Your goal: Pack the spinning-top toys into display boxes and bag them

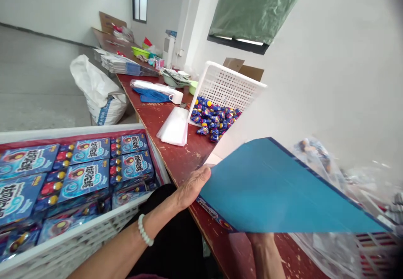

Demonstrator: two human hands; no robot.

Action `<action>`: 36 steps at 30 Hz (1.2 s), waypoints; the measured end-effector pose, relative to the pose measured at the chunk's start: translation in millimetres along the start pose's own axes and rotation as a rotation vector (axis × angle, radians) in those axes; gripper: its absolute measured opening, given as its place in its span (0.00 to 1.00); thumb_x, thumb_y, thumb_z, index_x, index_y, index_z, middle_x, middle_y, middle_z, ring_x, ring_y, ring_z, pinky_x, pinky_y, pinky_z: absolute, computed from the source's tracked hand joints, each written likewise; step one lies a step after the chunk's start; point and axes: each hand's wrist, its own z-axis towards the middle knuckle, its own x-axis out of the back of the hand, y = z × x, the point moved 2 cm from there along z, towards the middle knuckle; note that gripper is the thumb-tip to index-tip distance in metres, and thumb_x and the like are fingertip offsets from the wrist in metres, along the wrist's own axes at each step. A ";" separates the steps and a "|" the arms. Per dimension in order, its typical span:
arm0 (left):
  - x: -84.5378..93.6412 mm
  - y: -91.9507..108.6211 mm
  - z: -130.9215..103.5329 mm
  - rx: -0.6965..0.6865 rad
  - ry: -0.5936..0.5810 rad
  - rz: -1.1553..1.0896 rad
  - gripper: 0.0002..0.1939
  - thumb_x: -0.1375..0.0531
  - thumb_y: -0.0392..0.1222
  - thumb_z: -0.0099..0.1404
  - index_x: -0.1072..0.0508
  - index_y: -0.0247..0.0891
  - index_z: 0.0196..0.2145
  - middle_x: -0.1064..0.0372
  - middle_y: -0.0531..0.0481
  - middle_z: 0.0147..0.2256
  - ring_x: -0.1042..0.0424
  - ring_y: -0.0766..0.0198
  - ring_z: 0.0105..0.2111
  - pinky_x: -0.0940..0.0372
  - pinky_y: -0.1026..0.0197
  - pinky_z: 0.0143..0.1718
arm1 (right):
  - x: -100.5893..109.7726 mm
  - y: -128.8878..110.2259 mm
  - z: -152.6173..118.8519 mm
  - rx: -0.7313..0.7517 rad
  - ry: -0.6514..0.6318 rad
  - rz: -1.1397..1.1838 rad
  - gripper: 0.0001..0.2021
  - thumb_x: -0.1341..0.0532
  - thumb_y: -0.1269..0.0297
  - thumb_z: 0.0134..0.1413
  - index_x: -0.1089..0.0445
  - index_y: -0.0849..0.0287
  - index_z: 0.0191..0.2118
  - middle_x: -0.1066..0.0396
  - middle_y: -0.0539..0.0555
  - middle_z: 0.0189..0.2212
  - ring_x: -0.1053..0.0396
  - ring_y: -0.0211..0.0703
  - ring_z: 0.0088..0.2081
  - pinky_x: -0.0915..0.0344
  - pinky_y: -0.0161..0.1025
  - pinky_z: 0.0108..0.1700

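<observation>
A large blue printed sheet [277, 190], with a dark patterned border, stands tilted over the red table. My left hand [193, 186], with a beaded bracelet on its wrist, pinches the sheet's left edge between thumb and fingers. Below the sheet's lower edge shows the wrist of my right hand [262, 241]; its fingers are hidden behind the sheet. Beyond the sheet, small blue, red and yellow toys [215, 117] spill from a tipped white basket [228, 83]. A stack of clear plastic bags [174, 127] lies left of them.
At the left, a white crate [94, 222] holds packed blue boxes [85, 178]. Farther along the red table [154, 115] are a white mug [176, 97], blue cloth and paper stacks. Plastic-wrapped items [315, 157] lie at right. A white sack [97, 90] stands on the floor.
</observation>
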 end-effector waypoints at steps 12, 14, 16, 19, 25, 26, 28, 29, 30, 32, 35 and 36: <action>24.9 -27.3 35.9 0.063 -0.057 0.199 0.29 0.50 0.61 0.66 0.27 0.36 0.50 0.27 0.44 0.49 0.32 0.52 0.52 0.41 0.53 0.55 | -0.4 7.8 -7.5 0.264 0.411 -0.396 0.24 0.49 0.44 0.56 0.32 0.53 0.51 0.27 0.59 0.44 0.30 0.57 0.46 0.32 0.50 0.43; 22.7 -29.0 37.4 0.070 0.020 0.292 0.28 0.51 0.60 0.67 0.24 0.34 0.45 0.25 0.44 0.44 0.30 0.50 0.46 0.39 0.53 0.51 | 5.7 6.8 -8.8 0.335 0.490 -0.499 0.24 0.50 0.47 0.59 0.35 0.56 0.53 0.30 0.61 0.48 0.33 0.59 0.50 0.36 0.54 0.49; 21.1 -31.2 39.7 0.088 0.097 0.381 0.27 0.52 0.58 0.67 0.24 0.33 0.40 0.24 0.44 0.39 0.29 0.49 0.42 0.39 0.52 0.48 | 11.6 0.7 -5.5 0.470 0.505 -0.669 0.23 0.49 0.49 0.59 0.33 0.60 0.50 0.33 0.64 0.51 0.37 0.61 0.54 0.41 0.58 0.55; 19.1 -33.1 43.0 0.108 0.161 0.477 0.23 0.52 0.54 0.67 0.24 0.34 0.38 0.25 0.43 0.38 0.30 0.49 0.42 0.41 0.54 0.47 | 17.0 -19.9 4.9 0.681 0.414 -0.886 0.23 0.49 0.53 0.60 0.34 0.64 0.53 0.38 0.69 0.54 0.38 0.60 0.55 0.41 0.58 0.56; 17.1 -31.6 42.1 0.128 0.207 0.580 0.21 0.52 0.52 0.67 0.26 0.36 0.35 0.26 0.43 0.34 0.30 0.52 0.38 0.41 0.57 0.41 | 3.3 -96.1 37.0 1.061 0.438 -1.120 0.26 0.53 0.61 0.65 0.49 0.68 0.65 0.49 0.71 0.63 0.50 0.57 0.64 0.47 0.57 0.61; 17.2 -31.6 41.1 0.128 0.208 0.590 0.20 0.52 0.53 0.67 0.26 0.37 0.33 0.27 0.45 0.31 0.30 0.54 0.35 0.41 0.58 0.39 | -1.6 -105.3 47.3 1.058 0.353 -1.168 0.26 0.51 0.57 0.64 0.45 0.67 0.63 0.47 0.70 0.62 0.52 0.58 0.65 0.50 0.59 0.62; 17.8 -32.1 38.4 0.127 0.208 0.603 0.20 0.51 0.54 0.66 0.28 0.38 0.29 0.29 0.49 0.27 0.33 0.58 0.31 0.42 0.60 0.35 | -8.3 -115.7 69.8 0.923 0.177 -1.174 0.29 0.47 0.48 0.60 0.37 0.64 0.58 0.41 0.67 0.59 0.47 0.60 0.62 0.52 0.59 0.62; 18.2 -32.5 36.8 0.125 0.208 0.606 0.20 0.51 0.54 0.66 0.29 0.38 0.28 0.31 0.50 0.26 0.34 0.59 0.30 0.42 0.61 0.33 | -9.7 -117.2 80.2 0.817 0.110 -1.126 0.30 0.45 0.44 0.56 0.35 0.62 0.56 0.37 0.66 0.57 0.43 0.60 0.59 0.51 0.59 0.61; 18.6 -32.9 34.9 0.121 0.207 0.606 0.20 0.51 0.54 0.66 0.30 0.38 0.28 0.32 0.52 0.25 0.34 0.60 0.29 0.42 0.62 0.31 | -10.1 -116.5 89.0 0.710 0.062 -1.061 0.31 0.43 0.41 0.53 0.33 0.61 0.54 0.35 0.65 0.54 0.40 0.59 0.57 0.49 0.58 0.60; 19.6 -33.4 31.0 0.107 0.204 0.606 0.21 0.52 0.55 0.66 0.29 0.37 0.29 0.31 0.52 0.26 0.33 0.61 0.29 0.42 0.63 0.31 | -8.4 -111.0 101.2 0.543 0.010 -0.948 0.32 0.40 0.39 0.48 0.30 0.60 0.51 0.31 0.62 0.49 0.36 0.57 0.52 0.43 0.53 0.56; 20.4 -33.3 26.1 0.073 0.182 0.615 0.20 0.53 0.52 0.67 0.27 0.38 0.37 0.26 0.51 0.33 0.29 0.60 0.34 0.38 0.63 0.35 | -3.6 -98.2 109.3 0.416 -0.053 -0.895 0.31 0.45 0.36 0.51 0.27 0.62 0.43 0.26 0.58 0.37 0.30 0.50 0.39 0.33 0.44 0.40; 20.4 -33.7 25.1 0.062 0.173 0.625 0.19 0.52 0.51 0.67 0.26 0.39 0.41 0.25 0.50 0.36 0.28 0.59 0.37 0.37 0.63 0.38 | -1.8 -94.0 110.9 0.380 -0.078 -0.891 0.31 0.47 0.35 0.52 0.27 0.62 0.39 0.26 0.57 0.31 0.30 0.48 0.33 0.34 0.41 0.33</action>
